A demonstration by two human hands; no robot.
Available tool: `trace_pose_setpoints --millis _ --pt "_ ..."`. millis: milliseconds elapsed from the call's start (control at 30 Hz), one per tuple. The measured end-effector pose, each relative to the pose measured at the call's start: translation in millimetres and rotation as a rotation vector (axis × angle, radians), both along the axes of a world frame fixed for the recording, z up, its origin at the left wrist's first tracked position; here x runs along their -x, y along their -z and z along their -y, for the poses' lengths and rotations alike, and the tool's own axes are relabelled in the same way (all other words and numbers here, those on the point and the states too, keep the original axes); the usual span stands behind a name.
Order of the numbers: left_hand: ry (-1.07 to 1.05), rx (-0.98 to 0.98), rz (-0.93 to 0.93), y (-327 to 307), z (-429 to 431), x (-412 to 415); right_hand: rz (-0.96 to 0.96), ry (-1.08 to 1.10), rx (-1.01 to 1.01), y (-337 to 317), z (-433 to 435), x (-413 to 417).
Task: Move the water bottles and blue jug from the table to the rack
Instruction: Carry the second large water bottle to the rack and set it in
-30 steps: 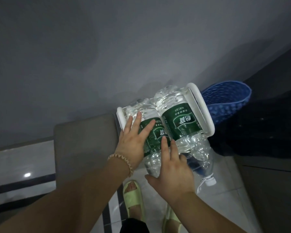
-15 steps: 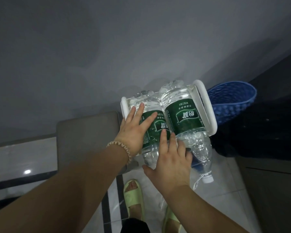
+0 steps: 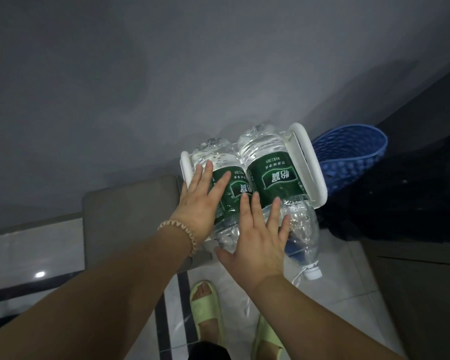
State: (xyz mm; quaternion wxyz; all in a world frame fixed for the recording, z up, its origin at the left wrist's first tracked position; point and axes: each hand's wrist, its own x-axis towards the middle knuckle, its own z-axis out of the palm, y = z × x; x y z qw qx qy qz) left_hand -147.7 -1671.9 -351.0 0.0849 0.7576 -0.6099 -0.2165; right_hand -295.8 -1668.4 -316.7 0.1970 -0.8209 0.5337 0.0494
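Note:
Two large clear water bottles with green labels lie side by side in a white rack (image 3: 313,175) against the grey wall. My left hand (image 3: 202,203) rests flat, fingers spread, on the left bottle (image 3: 229,185). My right hand (image 3: 257,237) lies flat with spread fingers over the bottles' lower ends, partly on the right bottle (image 3: 273,175). That bottle's neck and white cap (image 3: 312,273) stick out of the rack toward me. Something dark blue shows through the clear plastic below the right bottle; I cannot tell what it is.
A blue perforated basket (image 3: 348,157) stands right of the rack, beside dark cloth (image 3: 400,203). A grey cushioned seat (image 3: 130,216) sits to the left. Below are tiled floor and my feet in pale green slippers (image 3: 205,313).
My right hand has opened its fingers wider and slid a little up onto the bottles. The left hand stays flat on the left bottle. The bottles sit slightly further into the rack.

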Motion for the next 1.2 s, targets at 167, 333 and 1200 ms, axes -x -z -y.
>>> trace_pose_setpoints --millis 167,333,1200 --pt "0.013 0.0 0.005 -3.6 -1.6 2.8 -0.002 -0.006 0.006 -0.2 -1.9 6.3" --pt "0.047 -0.043 0.084 -13.4 0.9 8.5 -0.018 -0.023 0.005 -7.8 0.7 15.6" --pt "-0.336 0.272 0.597 -263.6 -219.3 244.2 0.209 -0.433 0.453 -229.4 -127.4 196.4"
